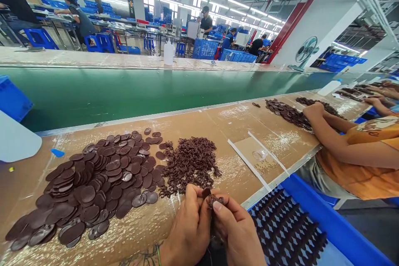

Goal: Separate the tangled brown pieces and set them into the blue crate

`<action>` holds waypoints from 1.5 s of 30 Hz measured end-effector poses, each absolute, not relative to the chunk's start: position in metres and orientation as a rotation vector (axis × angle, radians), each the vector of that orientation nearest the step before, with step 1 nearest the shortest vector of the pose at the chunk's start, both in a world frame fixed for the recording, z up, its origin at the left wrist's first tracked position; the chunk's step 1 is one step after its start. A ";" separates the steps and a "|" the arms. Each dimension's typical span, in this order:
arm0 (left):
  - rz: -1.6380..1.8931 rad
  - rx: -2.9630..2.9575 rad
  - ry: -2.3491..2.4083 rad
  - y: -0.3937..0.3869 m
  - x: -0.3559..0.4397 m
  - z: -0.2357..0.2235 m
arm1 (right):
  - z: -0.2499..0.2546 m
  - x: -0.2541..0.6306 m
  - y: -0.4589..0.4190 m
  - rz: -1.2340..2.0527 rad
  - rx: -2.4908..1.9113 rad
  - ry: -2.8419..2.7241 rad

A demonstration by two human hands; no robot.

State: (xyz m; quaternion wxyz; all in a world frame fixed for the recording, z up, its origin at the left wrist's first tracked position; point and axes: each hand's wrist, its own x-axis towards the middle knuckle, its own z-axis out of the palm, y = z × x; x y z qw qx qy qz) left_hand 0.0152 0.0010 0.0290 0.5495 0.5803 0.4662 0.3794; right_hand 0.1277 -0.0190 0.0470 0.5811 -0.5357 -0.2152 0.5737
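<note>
At the bottom middle, my left hand (188, 224) pinches a dark brown oval disc (206, 193), whose upper edge sticks up between the fingers. Close against it, my right hand (234, 226) is closed on a small dark brown knobbly piece (215, 200) that touches the disc. The fingers hide most of both parts. Just beyond my hands lies a heap of small dark brown knobbly pieces (195, 160). To its left spreads a large pile of flat brown oval discs (115, 174), some of them shiny.
A blue tray (343, 232) below the table's right edge holds rows of dark brown pieces (286, 224). A green conveyor belt (140, 91) runs behind the brown tabletop (199, 122). At right, a co-worker's arm (336, 137) reaches over similar piles. A white container (17, 139) stands left.
</note>
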 end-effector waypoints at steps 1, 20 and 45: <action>0.896 1.374 1.089 0.001 0.014 0.029 | 0.043 0.128 -0.019 1.336 -1.260 -0.512; 0.906 1.485 1.151 0.000 0.011 0.024 | 0.044 0.117 -0.022 1.318 -1.258 -0.473; 0.876 1.670 1.279 0.000 0.008 0.024 | 0.023 0.128 -0.014 1.434 -1.287 -0.614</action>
